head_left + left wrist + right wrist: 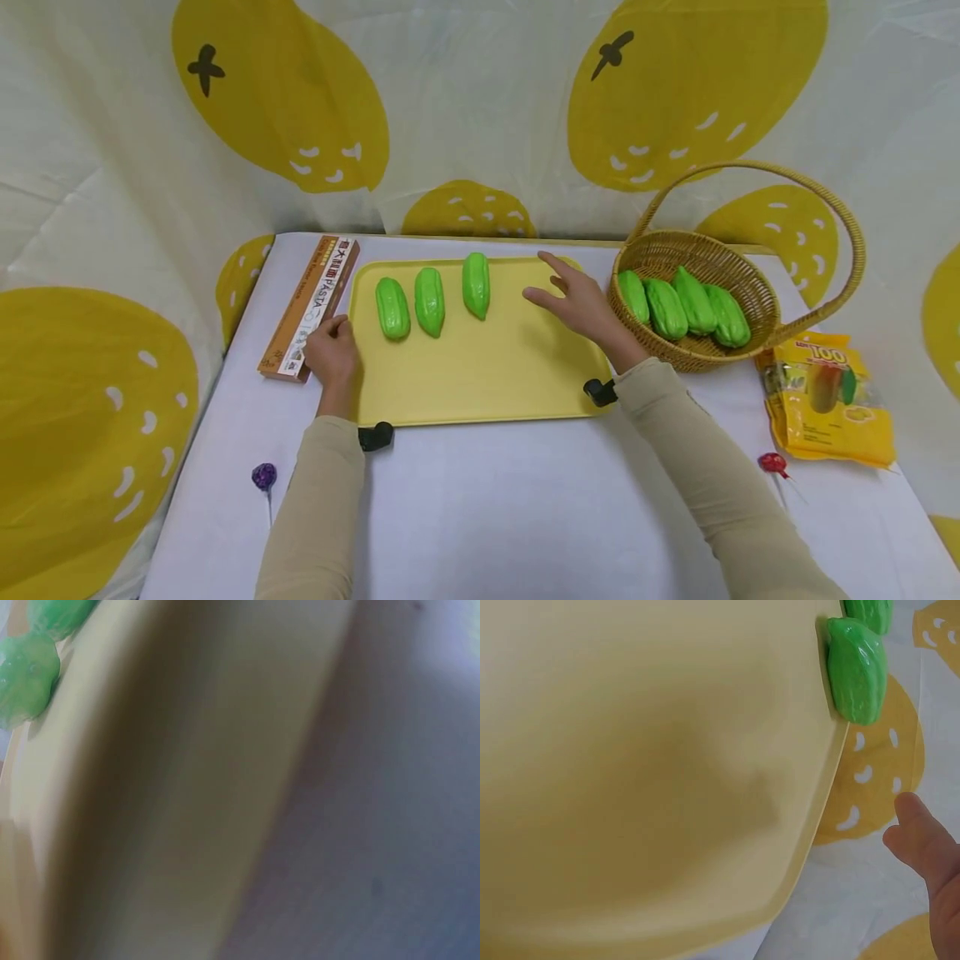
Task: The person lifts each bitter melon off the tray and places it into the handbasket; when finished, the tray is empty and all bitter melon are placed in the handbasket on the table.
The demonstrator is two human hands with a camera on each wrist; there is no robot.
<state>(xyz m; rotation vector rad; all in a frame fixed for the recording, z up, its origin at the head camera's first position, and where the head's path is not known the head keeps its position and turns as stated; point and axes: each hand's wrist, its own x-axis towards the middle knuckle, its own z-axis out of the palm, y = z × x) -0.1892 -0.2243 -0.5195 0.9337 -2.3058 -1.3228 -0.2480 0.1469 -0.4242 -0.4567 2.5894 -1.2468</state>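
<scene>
Both arms reach forward in beige sleeves, each with a small black device at the wrist. The left hand (332, 354) sits at about 10 o'clock, fingers curled down and knuckles up. The right hand (581, 302) lies toward 1 o'clock, palm down, fingers straight and spread, pointing toward 11 o'clock.

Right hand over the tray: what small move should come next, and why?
Probably a reach right into the basket for another gourd. The right hand hovers open and empty over the tray, three gourds already lie in a row there, and four more sit in the basket beside it.
</scene>
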